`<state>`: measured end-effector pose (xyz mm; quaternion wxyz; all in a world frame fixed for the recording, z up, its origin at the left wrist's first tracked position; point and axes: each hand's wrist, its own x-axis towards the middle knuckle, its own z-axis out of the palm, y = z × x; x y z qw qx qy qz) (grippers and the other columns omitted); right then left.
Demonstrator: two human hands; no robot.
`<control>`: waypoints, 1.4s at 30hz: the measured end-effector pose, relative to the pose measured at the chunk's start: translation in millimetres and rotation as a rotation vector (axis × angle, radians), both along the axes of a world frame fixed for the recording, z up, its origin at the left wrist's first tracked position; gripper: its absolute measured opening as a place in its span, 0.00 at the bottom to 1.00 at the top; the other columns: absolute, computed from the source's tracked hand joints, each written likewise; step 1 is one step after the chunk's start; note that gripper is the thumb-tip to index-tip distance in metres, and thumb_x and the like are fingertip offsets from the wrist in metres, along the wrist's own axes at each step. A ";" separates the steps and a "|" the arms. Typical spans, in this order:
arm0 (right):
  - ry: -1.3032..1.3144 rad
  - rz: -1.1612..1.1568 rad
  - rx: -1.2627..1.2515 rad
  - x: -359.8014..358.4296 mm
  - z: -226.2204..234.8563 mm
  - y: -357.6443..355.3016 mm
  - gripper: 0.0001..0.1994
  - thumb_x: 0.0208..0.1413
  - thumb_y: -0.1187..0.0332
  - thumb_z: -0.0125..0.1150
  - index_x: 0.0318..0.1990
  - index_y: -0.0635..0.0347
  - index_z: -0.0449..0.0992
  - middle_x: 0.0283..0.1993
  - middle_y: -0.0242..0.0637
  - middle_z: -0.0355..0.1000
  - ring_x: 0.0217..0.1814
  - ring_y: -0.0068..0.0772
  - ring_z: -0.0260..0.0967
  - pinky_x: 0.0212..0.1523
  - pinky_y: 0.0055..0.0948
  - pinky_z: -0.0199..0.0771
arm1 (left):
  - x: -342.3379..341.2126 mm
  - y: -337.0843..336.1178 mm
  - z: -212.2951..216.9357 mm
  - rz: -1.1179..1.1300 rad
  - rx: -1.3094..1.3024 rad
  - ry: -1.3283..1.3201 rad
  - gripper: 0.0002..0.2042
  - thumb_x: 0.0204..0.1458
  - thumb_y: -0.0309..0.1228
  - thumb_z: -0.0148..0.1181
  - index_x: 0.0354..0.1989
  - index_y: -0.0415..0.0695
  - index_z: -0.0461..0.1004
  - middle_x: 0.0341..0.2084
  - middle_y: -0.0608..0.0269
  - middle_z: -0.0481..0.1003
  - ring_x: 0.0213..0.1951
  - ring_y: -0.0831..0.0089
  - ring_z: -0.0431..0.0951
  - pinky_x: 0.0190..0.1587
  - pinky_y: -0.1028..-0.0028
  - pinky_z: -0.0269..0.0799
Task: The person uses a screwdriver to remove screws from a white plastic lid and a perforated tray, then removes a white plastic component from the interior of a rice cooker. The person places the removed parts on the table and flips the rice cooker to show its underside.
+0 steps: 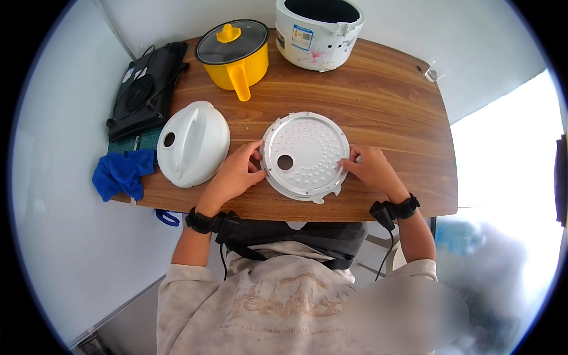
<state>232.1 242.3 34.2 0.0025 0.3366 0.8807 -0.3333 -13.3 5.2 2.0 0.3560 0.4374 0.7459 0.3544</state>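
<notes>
Both forearms come from below and bend inward to the white disc [309, 153], which is on the bench [405, 118], close to the person's side. The left hand [235, 170] is half curled and grips the left rim, with thumb and forefinger apart. The right hand [376, 170] grips the right rim, its thumb over the edge. Left of the left hand stands a white lid [207, 148].
</notes>
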 end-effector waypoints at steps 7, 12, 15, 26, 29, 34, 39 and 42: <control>-0.031 -0.037 0.012 -5.1 3.1 -0.9 0.19 0.53 0.57 0.69 0.23 0.63 0.73 0.21 0.46 0.73 0.29 0.48 0.72 0.35 0.42 0.72 | 10.0 9.4 9.8 -0.032 -0.055 0.127 0.48 0.43 0.31 0.78 0.73 0.39 0.56 0.54 0.50 0.70 0.44 0.63 0.76 0.51 0.68 0.75; 0.036 0.017 0.018 -0.9 -1.2 4.3 0.20 0.54 0.56 0.70 0.23 0.64 0.74 0.21 0.46 0.71 0.26 0.44 0.68 0.32 0.39 0.69 | 7.4 7.6 0.2 -0.022 -0.006 0.133 0.50 0.41 0.30 0.80 0.75 0.44 0.55 0.46 0.57 0.69 0.35 0.71 0.72 0.43 0.73 0.74; 0.049 0.028 0.017 -0.2 -2.0 3.6 0.21 0.55 0.55 0.70 0.24 0.64 0.74 0.20 0.46 0.70 0.24 0.41 0.66 0.30 0.38 0.67 | 8.8 5.5 -1.7 -0.026 0.023 0.171 0.50 0.41 0.31 0.80 0.75 0.44 0.55 0.46 0.57 0.69 0.35 0.71 0.72 0.43 0.73 0.74; 0.034 0.048 0.044 0.3 -5.0 6.1 0.20 0.56 0.57 0.69 0.25 0.66 0.73 0.23 0.49 0.72 0.27 0.45 0.68 0.33 0.39 0.68 | 0.3 3.8 3.0 -0.058 0.022 -0.022 0.44 0.50 0.40 0.75 0.75 0.52 0.57 0.45 0.61 0.68 0.34 0.75 0.70 0.41 0.74 0.73; 0.033 0.051 0.048 -0.3 -3.8 5.6 0.19 0.56 0.57 0.68 0.26 0.66 0.72 0.23 0.49 0.72 0.27 0.46 0.69 0.33 0.40 0.69 | 5.8 4.0 10.0 -0.064 0.046 -0.003 0.40 0.50 0.41 0.75 0.73 0.58 0.62 0.43 0.62 0.68 0.33 0.76 0.69 0.40 0.75 0.73; 0.036 0.045 0.004 -1.3 -2.4 6.3 0.20 0.56 0.56 0.69 0.25 0.65 0.72 0.23 0.48 0.72 0.26 0.45 0.67 0.33 0.40 0.68 | 7.4 4.3 8.4 -0.082 -0.025 0.081 0.32 0.50 0.40 0.75 0.66 0.60 0.73 0.40 0.66 0.67 0.32 0.76 0.68 0.40 0.77 0.73; -0.011 0.056 -0.001 -2.7 1.0 9.3 0.21 0.55 0.54 0.70 0.26 0.65 0.73 0.25 0.49 0.73 0.30 0.48 0.70 0.35 0.41 0.69 | 9.7 8.0 13.7 -0.065 -0.042 0.054 0.30 0.49 0.39 0.75 0.63 0.59 0.76 0.40 0.66 0.67 0.32 0.75 0.68 0.41 0.77 0.72; -0.015 0.050 0.020 -2.8 0.1 9.2 0.23 0.53 0.52 0.72 0.25 0.65 0.73 0.26 0.50 0.75 0.32 0.50 0.72 0.36 0.42 0.71 | 11.1 9.6 21.1 -0.067 -0.101 0.059 0.30 0.50 0.37 0.74 0.64 0.56 0.75 0.42 0.62 0.69 0.37 0.71 0.74 0.45 0.72 0.74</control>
